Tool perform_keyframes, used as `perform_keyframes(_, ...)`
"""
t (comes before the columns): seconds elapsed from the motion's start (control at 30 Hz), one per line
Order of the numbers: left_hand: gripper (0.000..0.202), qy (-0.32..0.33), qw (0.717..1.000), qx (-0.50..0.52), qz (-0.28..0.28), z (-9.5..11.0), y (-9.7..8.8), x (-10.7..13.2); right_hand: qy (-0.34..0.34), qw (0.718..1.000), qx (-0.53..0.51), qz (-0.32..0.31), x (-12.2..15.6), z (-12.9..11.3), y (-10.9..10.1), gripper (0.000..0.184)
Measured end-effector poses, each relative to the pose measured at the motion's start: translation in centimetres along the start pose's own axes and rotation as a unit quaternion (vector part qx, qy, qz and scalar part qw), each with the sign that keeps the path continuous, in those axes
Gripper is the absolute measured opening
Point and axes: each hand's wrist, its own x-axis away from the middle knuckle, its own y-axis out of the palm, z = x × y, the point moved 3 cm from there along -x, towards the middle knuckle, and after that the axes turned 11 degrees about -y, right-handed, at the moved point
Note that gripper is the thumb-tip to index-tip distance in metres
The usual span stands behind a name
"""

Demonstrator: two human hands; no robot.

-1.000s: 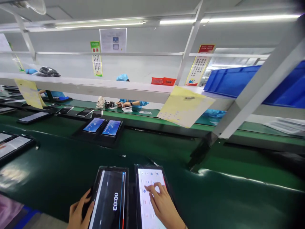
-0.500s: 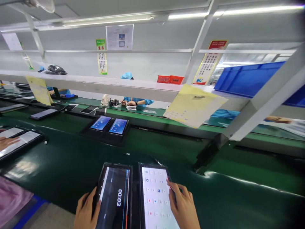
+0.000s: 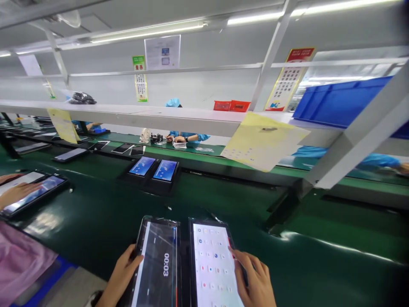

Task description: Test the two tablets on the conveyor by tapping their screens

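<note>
Two tablets lie side by side in a black holder on the green conveyor belt right in front of me. The left tablet shows a dark screen with a 00:03 timer. The right tablet shows a white screen with rows of small icons. My left hand grips the left tablet's left edge, thumb on the bezel. My right hand holds the right tablet's right edge, fingers curled around it.
Another pair of lit tablets sits farther up the belt. A co-worker's hand touches tablets at the left, above a pink sleeve. A white shelf with a yellow sheet and blue bins runs overhead. Workers in blue sit across.
My right hand left the white screen, where a finger was tapping, and moved to the tablet's right edge. The view shifted, and a co-worker's hand came in at the left.
</note>
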Motion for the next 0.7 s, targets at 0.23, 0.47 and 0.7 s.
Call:
perform_keyframes(0.23, 0.062, 0.050, 0.999, -0.019, -0.001, 0.2, 0.0, -0.2, -0.003, 1.000, -0.015, 0.012, 0.2, 0.4, -0.7, 0.033)
perform_keyframes(0.47, 0.074, -0.021, 0.981, 0.193, -0.010, -1.4, 0.2, 0.3, 0.053, 0.997, -0.057, 0.014, 0.5, 0.6, -1.2, 0.029)
perform_keyframes(0.7, 0.086, 0.042, 0.985, 0.010, 0.166, -3.5, -0.6, 0.7, 0.199, 0.905, -0.364, -0.095, 2.7, -6.4, 2.7, 0.044)
